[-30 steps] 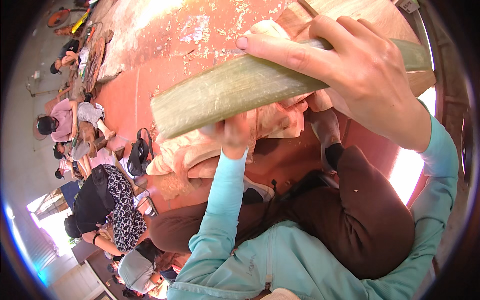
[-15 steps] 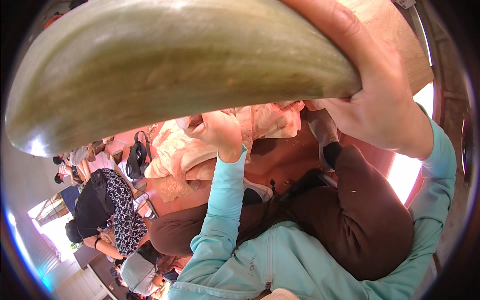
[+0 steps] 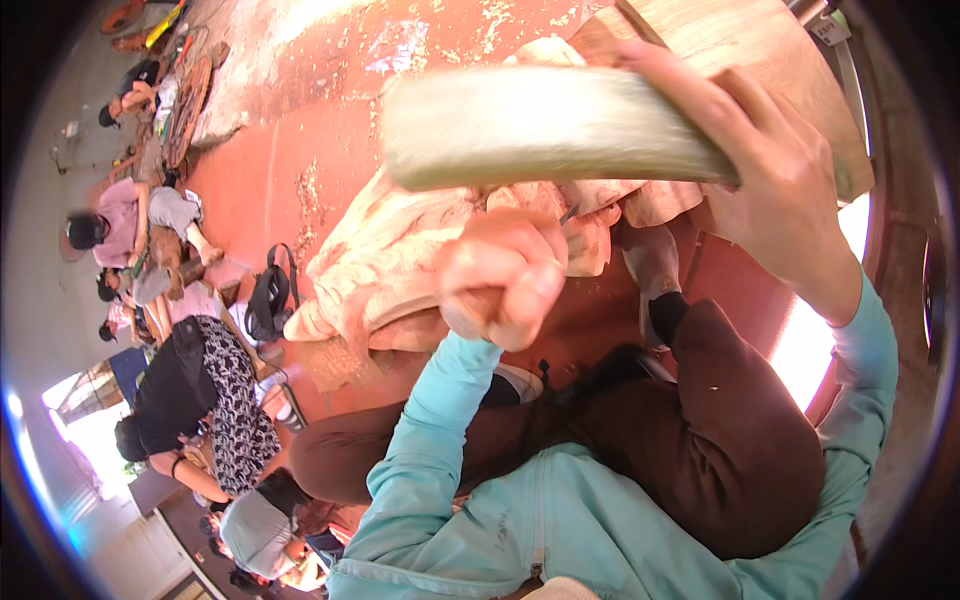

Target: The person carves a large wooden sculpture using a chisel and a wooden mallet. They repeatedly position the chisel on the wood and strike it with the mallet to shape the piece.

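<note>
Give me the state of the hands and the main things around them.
Long greenish piece: gripped at one end, motion-blurred
Right hand: closed around that end
Left hand: curled shut, contents unclear
Carved wood: shaped, unpainted
Wood shavings: scattered on the red floor
Black bag: resting on the floor

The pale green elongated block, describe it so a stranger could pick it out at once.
Against the red floor, find the large, pinkish carved wooden piece. In front of its upper edge, the bare right hand grips a pale green elongated block, motion-blurred. Its greenish colour sets it apart from the pinkish wood.
</note>
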Available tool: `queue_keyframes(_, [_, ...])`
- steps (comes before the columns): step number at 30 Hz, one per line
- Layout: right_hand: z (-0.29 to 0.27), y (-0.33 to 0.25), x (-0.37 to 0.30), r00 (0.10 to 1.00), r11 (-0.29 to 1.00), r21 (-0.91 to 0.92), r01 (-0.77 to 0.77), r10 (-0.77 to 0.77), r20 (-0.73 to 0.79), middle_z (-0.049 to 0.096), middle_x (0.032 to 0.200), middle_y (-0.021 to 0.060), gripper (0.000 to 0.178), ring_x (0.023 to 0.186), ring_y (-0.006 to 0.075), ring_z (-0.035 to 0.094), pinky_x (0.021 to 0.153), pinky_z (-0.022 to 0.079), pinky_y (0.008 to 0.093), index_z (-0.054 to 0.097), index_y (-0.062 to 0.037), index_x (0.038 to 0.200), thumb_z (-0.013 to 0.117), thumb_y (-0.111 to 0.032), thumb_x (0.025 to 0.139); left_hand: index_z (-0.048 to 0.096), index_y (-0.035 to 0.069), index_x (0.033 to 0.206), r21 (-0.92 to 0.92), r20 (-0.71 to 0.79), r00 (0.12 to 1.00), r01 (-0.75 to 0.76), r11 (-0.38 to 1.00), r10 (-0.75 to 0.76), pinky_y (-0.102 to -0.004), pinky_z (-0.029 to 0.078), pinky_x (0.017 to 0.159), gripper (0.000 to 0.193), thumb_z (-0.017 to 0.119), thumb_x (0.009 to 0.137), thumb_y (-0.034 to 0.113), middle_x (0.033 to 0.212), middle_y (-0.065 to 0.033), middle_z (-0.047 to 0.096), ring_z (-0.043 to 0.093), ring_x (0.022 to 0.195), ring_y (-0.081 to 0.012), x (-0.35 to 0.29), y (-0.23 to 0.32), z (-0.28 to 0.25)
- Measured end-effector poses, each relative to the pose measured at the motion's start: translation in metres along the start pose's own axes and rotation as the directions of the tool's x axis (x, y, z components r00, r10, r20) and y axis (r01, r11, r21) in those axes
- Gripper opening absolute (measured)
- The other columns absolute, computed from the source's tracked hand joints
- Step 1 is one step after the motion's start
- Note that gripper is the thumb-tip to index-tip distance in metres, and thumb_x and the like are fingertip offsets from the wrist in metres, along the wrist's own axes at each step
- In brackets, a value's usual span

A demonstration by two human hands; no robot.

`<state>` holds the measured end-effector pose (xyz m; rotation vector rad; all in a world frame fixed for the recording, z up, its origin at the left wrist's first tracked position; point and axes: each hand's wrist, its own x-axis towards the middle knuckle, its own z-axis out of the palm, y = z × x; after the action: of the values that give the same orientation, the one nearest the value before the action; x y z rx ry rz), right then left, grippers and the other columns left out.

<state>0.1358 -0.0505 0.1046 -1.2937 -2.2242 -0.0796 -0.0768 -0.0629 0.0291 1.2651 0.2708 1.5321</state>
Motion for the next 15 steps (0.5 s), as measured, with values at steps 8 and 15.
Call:
queue_keyframes(8, [-0.009,0.001,-0.066,0.997,0.981,0.182,-0.068,0.072,-0.015,0.058,0.079,0.0088,0.057,0.066,0.0253,0.055,0.060,0.045,0.0352,0.060,-0.0129,0.118,0.070,-0.002,0.062,0.044,0.013,0.059,0.391,0.768,0.634,-0.576,0.718,0.091,-0.0276,0.039,0.047,0.025,0.066,0.071,0.017,0.063,0.0003,0.043,0.046,0.055,-0.0150,-0.030,-0.023,-0.019])
queue_keyframes(15, [-0.010,-0.003,-0.082,0.958,0.956,-0.091,0.280,-0.285,-0.037,0.050,0.080,0.0047,0.049,0.063,0.0220,0.051,0.058,0.041,0.0340,0.063,-0.0267,0.102,0.072,-0.001,0.062,0.038,0.014,0.056,0.354,0.797,0.567,-0.719,0.598,0.211,-0.0258,0.027,0.041,0.036,0.071,0.070,0.010,0.057,0.0026,0.034,0.037,0.048,-0.0116,-0.049,-0.030,-0.038])
